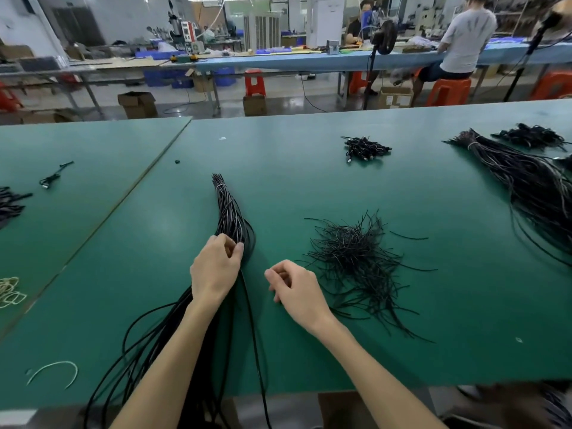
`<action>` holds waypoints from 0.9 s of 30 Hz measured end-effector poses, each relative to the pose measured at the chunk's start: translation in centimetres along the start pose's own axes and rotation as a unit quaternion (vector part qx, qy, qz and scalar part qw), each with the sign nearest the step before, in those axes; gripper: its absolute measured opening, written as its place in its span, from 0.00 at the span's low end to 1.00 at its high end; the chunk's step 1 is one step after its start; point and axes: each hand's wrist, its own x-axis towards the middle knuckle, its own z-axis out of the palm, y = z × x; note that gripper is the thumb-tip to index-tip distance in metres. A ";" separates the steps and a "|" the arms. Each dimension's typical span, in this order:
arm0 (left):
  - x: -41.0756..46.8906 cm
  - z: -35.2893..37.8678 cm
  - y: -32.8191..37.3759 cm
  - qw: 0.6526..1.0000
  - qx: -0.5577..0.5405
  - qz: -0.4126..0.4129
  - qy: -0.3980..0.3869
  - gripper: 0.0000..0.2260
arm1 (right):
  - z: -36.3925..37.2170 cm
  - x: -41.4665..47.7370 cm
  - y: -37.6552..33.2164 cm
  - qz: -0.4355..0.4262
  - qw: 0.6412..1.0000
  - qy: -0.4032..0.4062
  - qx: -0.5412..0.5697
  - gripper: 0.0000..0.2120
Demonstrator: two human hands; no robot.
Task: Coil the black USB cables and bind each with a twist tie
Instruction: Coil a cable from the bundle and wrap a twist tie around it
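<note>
A long bundle of black USB cables (227, 212), tied near its far end, lies on the green table (309, 181) and trails off the near edge. My left hand (216, 267) rests on the bundle, thumb and fingers pinching one cable out of it. My right hand (294, 287) hovers just right of the bundle, fingers loosely curled, holding nothing that I can see. A loose heap of black twist ties (359, 261) lies right of my right hand. A small pile of coiled, bound cables (366, 148) sits farther back.
A second big cable bundle (526, 181) and more coiled cables (532, 136) lie at the far right. Rubber bands (10, 292) and a white tie (54, 371) lie at the left. Stray cables (54, 176) rest on the left table. Two people work at a bench behind.
</note>
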 end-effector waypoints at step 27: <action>-0.8 0.6 3.4 0.930 0.347 0.115 -0.034 0.15 | 0.0 -0.4 0.1 -0.003 1.000 0.021 -0.005 0.09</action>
